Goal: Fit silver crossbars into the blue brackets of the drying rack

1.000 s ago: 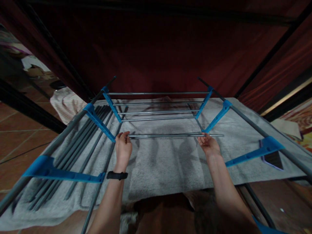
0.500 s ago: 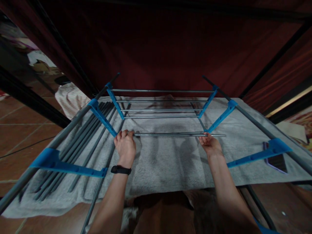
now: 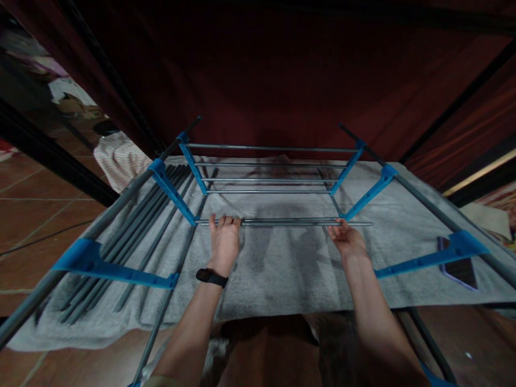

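Two thin grey metal rods run side by side between the lower ends of the middle pair of blue plastic brackets. My left hand is closed over the rods near their left end, its fingers curled on top. At the other end, my right hand grips them from below, palm partly up, next to the right blue bracket. One rod sticks out past this bracket to the right. The left blue bracket stands just beyond my left fingers. Several rods span the farther bracket pair.
Several loose grey tubes lie on the grey blanket at left. The nearest brackets, left and right, carry no rod between them. A phone lies at right. A dark red curtain hangs behind.
My left hand has slid right along the rods, away from the left bracket, uncovering their left ends. My right hand keeps its grip. The view has shifted slightly.
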`<act>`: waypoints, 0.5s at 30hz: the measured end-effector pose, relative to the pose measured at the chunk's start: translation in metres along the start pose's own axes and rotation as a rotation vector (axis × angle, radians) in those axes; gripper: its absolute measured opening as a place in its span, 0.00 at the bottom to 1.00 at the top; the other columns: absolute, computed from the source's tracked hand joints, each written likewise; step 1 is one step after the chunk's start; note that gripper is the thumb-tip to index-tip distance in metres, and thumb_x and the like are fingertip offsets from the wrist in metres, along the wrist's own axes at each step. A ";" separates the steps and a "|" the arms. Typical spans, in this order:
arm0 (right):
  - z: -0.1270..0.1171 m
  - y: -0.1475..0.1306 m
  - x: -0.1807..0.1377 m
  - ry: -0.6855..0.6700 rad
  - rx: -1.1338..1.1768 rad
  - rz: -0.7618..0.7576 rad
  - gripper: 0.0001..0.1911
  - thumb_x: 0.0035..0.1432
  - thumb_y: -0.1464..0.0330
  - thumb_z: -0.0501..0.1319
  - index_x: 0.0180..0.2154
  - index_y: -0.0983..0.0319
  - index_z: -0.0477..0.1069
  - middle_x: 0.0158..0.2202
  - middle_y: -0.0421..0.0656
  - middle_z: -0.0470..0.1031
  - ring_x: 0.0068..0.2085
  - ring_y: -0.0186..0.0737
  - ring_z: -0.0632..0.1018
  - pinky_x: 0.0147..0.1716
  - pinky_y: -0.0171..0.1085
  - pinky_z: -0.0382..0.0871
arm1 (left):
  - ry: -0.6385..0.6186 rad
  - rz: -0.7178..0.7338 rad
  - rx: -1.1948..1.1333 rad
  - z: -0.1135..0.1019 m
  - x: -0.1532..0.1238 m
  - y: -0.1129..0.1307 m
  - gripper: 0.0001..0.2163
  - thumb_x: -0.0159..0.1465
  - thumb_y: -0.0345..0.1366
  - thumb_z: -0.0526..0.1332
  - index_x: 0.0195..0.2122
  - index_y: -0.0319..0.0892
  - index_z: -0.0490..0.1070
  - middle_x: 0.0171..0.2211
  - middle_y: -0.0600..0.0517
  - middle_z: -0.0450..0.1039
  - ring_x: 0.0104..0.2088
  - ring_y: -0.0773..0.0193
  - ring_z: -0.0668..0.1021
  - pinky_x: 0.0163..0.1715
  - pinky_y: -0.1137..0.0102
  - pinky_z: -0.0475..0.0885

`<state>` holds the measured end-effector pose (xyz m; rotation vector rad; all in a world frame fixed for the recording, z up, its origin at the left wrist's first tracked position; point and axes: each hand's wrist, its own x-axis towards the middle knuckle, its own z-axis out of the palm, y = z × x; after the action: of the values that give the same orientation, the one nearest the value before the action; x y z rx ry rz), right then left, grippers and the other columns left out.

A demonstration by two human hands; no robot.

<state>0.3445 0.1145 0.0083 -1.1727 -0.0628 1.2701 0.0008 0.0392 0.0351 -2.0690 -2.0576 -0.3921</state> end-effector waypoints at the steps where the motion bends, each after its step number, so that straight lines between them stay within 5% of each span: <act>1: 0.001 0.000 -0.001 -0.002 -0.004 0.001 0.09 0.63 0.76 0.55 0.30 0.60 0.66 0.25 0.32 0.73 0.25 0.28 0.76 0.31 0.33 0.77 | -0.012 0.010 0.008 0.000 0.000 0.002 0.17 0.60 0.23 0.50 0.44 0.40 0.75 0.38 0.43 0.74 0.45 0.49 0.73 0.61 0.49 0.50; 15: 0.004 -0.001 -0.004 0.026 -0.004 0.002 0.09 0.63 0.75 0.56 0.29 0.60 0.65 0.23 0.32 0.72 0.25 0.26 0.76 0.32 0.30 0.76 | -0.025 0.061 0.034 0.007 -0.002 0.009 0.20 0.61 0.22 0.49 0.48 0.41 0.74 0.41 0.43 0.73 0.45 0.52 0.74 0.60 0.53 0.52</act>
<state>0.3415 0.1144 0.0130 -1.1921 -0.0450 1.2569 0.0106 0.0399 0.0283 -2.1212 -1.9951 -0.3218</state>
